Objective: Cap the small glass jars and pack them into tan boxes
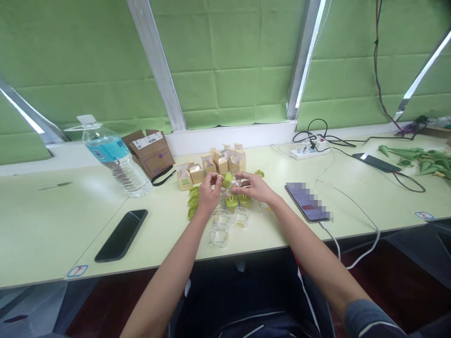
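My left hand [209,193] pinches a small green lid [227,180] over the middle of the table. From the other side, my right hand [254,187] grips the clear plastic cup beneath that lid; whether the two are joined I cannot tell. Two clear boxes with green lids, one a green-topped box [231,202], stand just below my fingers. Closer to me sit several open clear cups [220,236]. Loose green lids [192,202] lie in a column left of my left hand. Behind both hands are several small open cardboard boxes [221,162].
A large water bottle [118,157] and a brown carton [155,157] stand at the back left. A black phone [121,234] lies at left, a lit phone [306,202] with a white cable at right. Further right are a power strip [309,152], a black power bank [376,163] and green cone-shaped pieces [424,159].
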Demonstrator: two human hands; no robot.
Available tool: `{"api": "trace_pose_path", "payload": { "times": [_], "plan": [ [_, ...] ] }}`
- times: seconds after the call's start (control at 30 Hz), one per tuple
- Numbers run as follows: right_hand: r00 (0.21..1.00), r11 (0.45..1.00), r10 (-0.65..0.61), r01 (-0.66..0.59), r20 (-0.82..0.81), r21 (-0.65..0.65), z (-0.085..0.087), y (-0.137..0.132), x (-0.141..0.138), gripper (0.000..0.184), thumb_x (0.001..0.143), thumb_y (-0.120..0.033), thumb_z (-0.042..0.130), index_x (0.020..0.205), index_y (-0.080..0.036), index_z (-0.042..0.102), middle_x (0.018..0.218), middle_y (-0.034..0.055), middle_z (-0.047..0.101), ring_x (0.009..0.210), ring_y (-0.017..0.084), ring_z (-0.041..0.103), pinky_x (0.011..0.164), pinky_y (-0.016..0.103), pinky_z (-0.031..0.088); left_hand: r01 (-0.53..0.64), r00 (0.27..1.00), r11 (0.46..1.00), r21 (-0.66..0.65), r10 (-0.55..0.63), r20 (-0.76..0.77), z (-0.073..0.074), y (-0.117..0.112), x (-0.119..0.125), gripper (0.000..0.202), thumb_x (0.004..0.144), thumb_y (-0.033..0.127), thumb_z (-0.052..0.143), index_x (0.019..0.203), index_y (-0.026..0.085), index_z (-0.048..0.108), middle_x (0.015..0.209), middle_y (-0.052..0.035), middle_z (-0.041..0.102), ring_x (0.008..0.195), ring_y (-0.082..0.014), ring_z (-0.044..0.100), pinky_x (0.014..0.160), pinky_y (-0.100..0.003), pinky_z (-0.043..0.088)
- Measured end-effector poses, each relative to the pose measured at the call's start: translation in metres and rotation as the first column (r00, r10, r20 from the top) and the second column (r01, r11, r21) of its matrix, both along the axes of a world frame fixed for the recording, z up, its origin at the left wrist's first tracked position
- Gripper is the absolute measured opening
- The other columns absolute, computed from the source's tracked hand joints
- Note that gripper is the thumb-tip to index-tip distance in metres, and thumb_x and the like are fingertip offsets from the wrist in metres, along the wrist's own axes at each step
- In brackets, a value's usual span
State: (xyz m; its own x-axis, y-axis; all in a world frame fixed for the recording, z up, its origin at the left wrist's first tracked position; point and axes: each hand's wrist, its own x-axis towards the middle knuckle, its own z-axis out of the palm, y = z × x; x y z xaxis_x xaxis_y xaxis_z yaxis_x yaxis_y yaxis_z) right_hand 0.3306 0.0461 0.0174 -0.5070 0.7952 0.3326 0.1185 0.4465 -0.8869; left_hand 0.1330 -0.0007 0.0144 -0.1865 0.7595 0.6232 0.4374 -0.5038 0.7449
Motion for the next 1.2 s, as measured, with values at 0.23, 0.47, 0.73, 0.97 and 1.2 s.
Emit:
{"api": "trace_pose_path", "payload": {
  "times": [0.23, 0.47, 0.73, 0.97, 1.2],
  "plan": [
    [0.999, 0.999, 0.044, -0.044, 0.002, 0.004, 0.0012, -0.0015, -0.0005, 0.062, 0.075, -0.04, 0.085, 0.13, -0.022, 0.064, 0.133, 0.0115, 0.066, 0.095, 0.02, 0.073, 0.086, 0.036, 0.061, -0.027, 0.998, 1.0, -0.008, 0.027, -0.05, 0.003, -0.0039, 0.0026, 0.022, 0.096, 0.041, 0.055, 0.092, 0.02, 0.058, 0.088, -0.0025, 0.066, 0.078, -0.0157, 0.062, 0.073, -0.027, 0.05],
    [0.999, 0.998, 0.048, -0.048, -0.014, -0.039, 0.0019, -0.003, -0.0022, 0.064, 0.074, -0.035, 0.085, 0.133, -0.021, 0.063, 0.136, 0.0126, 0.065, 0.093, 0.02, 0.073, 0.083, 0.033, 0.061, -0.021, 0.993, 1.0, -0.002, 0.02, -0.113, 0.002, -0.0033, 0.0033, 0.02, 0.095, 0.04, 0.056, 0.09, 0.02, 0.059, 0.085, -0.0018, 0.066, 0.079, -0.0159, 0.062, 0.076, -0.028, 0.049],
    [0.999, 1.0, 0.024, -0.024, -0.042, -0.009, 0.0, 0.0, -0.0023, 0.063, 0.071, -0.031, 0.087, 0.129, -0.021, 0.066, 0.131, 0.0116, 0.067, 0.087, 0.018, 0.073, 0.079, 0.032, 0.061, 0.029, 0.995, 0.997, -0.068, -0.035, -0.089, 0.0025, -0.0026, 0.0031, 0.023, 0.093, 0.043, 0.057, 0.093, 0.02, 0.063, 0.09, -0.0028, 0.069, 0.083, -0.0165, 0.064, 0.078, -0.028, 0.05],
    [0.998, 0.999, 0.03, -0.031, -0.048, -0.023, 0.0007, 0.0022, -0.0009, 0.064, 0.064, -0.031, 0.091, 0.123, -0.021, 0.069, 0.122, 0.009, 0.072, 0.082, 0.018, 0.073, 0.074, 0.031, 0.06, 0.042, 0.992, 0.998, -0.043, -0.047, -0.115, 0.0007, 0.0005, 0.0026, 0.024, 0.093, 0.044, 0.059, 0.091, 0.021, 0.065, 0.087, -0.0024, 0.071, 0.082, -0.0175, 0.065, 0.077, -0.029, 0.051],
    [1.0, 1.0, 0.018, -0.019, 0.009, 0.019, 0.0037, -0.0015, 0.0011, 0.063, 0.066, -0.038, 0.089, 0.123, -0.021, 0.068, 0.12, 0.0103, 0.071, 0.085, 0.018, 0.072, 0.077, 0.032, 0.06, 0.067, 0.986, 0.993, -0.094, -0.08, -0.144, 0.0047, -0.0023, -0.0017, 0.024, 0.093, 0.043, 0.059, 0.094, 0.02, 0.066, 0.089, -0.0029, 0.072, 0.08, -0.0173, 0.066, 0.075, -0.028, 0.051]
  ]
}}
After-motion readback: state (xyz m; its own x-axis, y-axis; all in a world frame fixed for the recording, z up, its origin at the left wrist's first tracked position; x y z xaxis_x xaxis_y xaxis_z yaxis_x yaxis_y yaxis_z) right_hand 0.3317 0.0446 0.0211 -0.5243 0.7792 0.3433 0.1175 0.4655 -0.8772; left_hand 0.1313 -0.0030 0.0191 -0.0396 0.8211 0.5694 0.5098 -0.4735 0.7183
